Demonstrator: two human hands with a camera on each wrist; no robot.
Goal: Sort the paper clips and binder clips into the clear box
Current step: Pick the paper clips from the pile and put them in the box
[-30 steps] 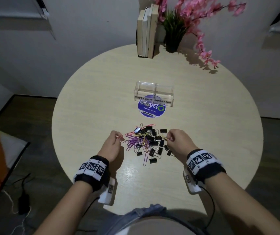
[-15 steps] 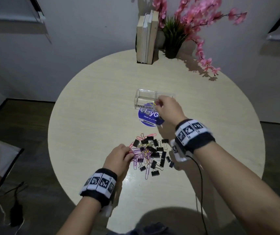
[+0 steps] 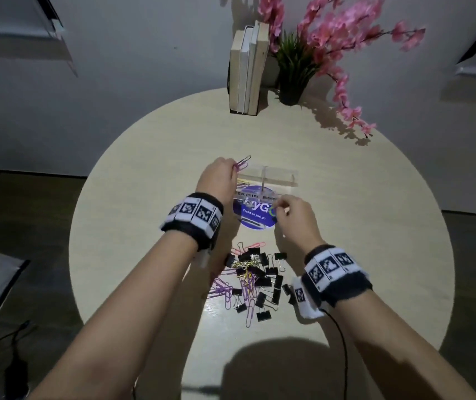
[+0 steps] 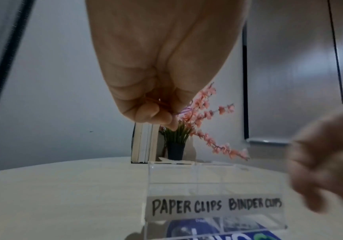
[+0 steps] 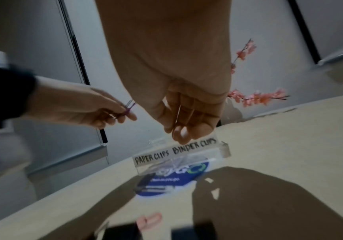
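A clear two-part box (image 3: 294, 181) labelled PAPER CLIPS and BINDER CLIPS stands mid-table, also seen in the left wrist view (image 4: 213, 186) and the right wrist view (image 5: 224, 151). My left hand (image 3: 235, 168) hovers over its left end and pinches a few purple paper clips (image 3: 244, 163), which show beside the fingertips (image 5: 130, 104). My right hand (image 3: 280, 209) hangs just in front of the box's right half, its fingers (image 5: 184, 129) relaxed and empty. A mixed pile of black binder clips and purple, pink and yellow paper clips (image 3: 254, 278) lies near me between my forearms.
A round blue sticker (image 3: 255, 219) lies on the table under the box's front. Upright books (image 3: 248, 67) and a potted plant (image 3: 291, 90) with pink blossom branches (image 3: 346, 39) stand at the far edge. The round table (image 3: 375, 226) is pale wood.
My left hand rose from the pile to above the box's left end, carrying paper clips. My right hand drew back from over the box toward me.
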